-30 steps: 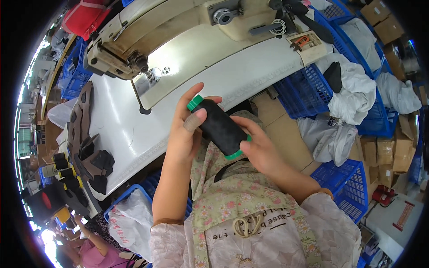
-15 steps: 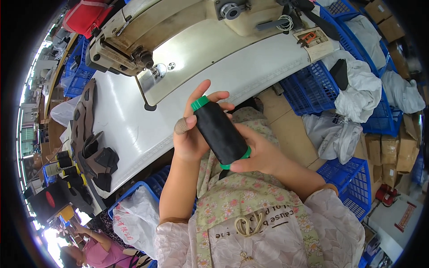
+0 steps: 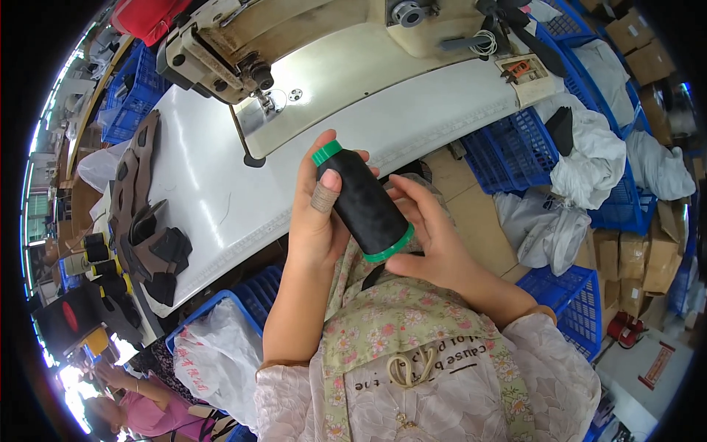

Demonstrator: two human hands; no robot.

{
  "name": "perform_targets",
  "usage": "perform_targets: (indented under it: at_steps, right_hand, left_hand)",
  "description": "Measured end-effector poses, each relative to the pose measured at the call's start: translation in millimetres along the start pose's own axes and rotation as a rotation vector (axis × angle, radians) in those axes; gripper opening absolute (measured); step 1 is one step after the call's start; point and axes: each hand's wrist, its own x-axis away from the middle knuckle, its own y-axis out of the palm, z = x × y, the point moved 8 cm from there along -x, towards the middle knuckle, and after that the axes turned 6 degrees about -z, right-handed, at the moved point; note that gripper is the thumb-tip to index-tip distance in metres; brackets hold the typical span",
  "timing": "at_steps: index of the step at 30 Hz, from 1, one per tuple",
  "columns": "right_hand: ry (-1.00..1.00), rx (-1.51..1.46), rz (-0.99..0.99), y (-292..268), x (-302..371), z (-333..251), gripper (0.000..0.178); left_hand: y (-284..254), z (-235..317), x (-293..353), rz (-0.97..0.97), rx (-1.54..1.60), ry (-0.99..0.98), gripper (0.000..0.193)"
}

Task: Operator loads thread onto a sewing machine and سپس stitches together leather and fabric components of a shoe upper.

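Observation:
A large cone of black thread (image 3: 364, 202) with green ends is held tilted in front of my body, beyond the apron. My left hand (image 3: 313, 214) grips its upper part, the taped thumb lying across the near side and the fingers behind. Beside the cone's lower green end, my right hand (image 3: 442, 247) is open, its fingers curved and apart. Whether the right fingertips still touch the rim, I cannot tell. The sewing machine (image 3: 331, 62) stands on the white table (image 3: 202, 202) just past my hands.
Dark padded fabric pieces (image 3: 136, 199) lie on the table's left side. Blue baskets (image 3: 512, 151) with white bags (image 3: 589, 158) stand at right, another blue basket (image 3: 228, 306) at lower left. Orange-handled snips (image 3: 518, 71) rest on the machine bed. Another person (image 3: 151, 401) sits at lower left.
My right hand has let go of the cone's lower end and opened. My left thumb and fingers have closed around the cone. The view has shifted slightly.

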Motion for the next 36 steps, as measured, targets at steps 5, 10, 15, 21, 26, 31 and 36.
perform_targets:
  at_steps: [5,10,15,21,26,31,36]
  right_hand:
    - [0.346,-0.484,-0.201,18.5,4.8,22.2,0.083]
    - [0.437,-0.637,-0.306,31.2,4.7,18.1,0.07]
    - [0.198,-0.2,-0.053,15.4,1.5,2.6,0.074]
    - [0.125,0.159,-0.079,7.8,0.3,-5.4,0.081]
    - [0.099,0.066,-0.089,6.6,2.1,1.3,0.084]
    - [0.204,-0.403,-0.092,14.7,3.1,6.7,0.087]
    - [0.252,-0.557,-0.072,14.0,3.9,10.3,0.086]
  left_hand:
    - [2.6,0.1,3.7,-0.039,0.018,-0.006,0.085]
    - [-0.7,-4.4,2.1,-0.121,0.12,-0.008,0.08]
    - [-1.3,-4.8,1.4,-0.165,0.147,0.003,0.073]
    - [-6.6,-5.1,4.3,-0.052,-0.041,0.005,0.076]
    - [-0.5,-4.8,4.8,-0.093,0.019,-0.008,0.075]
    - [-0.2,-6.7,6.0,-0.11,0.071,-0.003,0.073]
    - [-0.1,-9.2,5.1,-0.201,0.201,0.004,0.068]
